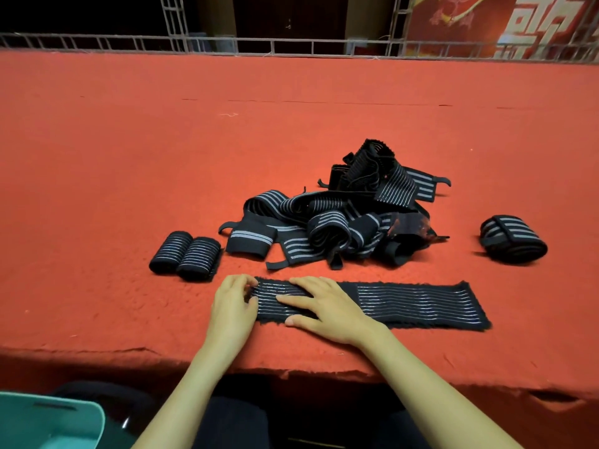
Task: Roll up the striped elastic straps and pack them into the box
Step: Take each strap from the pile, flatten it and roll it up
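Note:
A black strap with thin grey stripes (418, 304) lies flat along the near edge of the red table. My left hand (231, 306) pinches its left end with curled fingers. My right hand (327, 306) lies flat on the strap just right of that end, fingers straight. Behind them sits a tangled pile of loose striped straps (340, 222). Two rolled straps (186, 256) rest side by side to the left of the pile. One more rolled strap (513, 238) lies at the right. A teal box (48, 422) shows at the bottom left, below the table edge.
The red felt table (291, 108) stretches far back to a metal rail (291, 47). Its near edge (291, 372) is ragged. A red banner (486, 24) hangs at the back right. My dark-clad lap is under the table edge.

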Available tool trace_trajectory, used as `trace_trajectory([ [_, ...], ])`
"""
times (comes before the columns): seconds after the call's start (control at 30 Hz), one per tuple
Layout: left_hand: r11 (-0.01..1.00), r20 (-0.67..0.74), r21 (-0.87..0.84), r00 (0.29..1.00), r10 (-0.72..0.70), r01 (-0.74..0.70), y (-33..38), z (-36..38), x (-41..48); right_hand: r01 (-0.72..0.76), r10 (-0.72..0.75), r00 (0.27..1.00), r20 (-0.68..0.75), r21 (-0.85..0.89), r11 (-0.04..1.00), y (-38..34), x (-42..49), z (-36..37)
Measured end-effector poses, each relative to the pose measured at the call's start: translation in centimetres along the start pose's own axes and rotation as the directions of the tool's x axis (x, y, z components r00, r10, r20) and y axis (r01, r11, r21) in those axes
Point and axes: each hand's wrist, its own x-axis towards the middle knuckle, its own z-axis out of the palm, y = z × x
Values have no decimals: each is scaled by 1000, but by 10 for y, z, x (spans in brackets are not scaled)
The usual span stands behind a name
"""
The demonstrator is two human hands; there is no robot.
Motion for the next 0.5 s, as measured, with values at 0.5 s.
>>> trace_trajectory([
  [0.5, 972, -180, 148, 971, -155, 183, 2, 9, -20, -52, 53, 997, -52, 18, 999, -3, -2, 8],
])
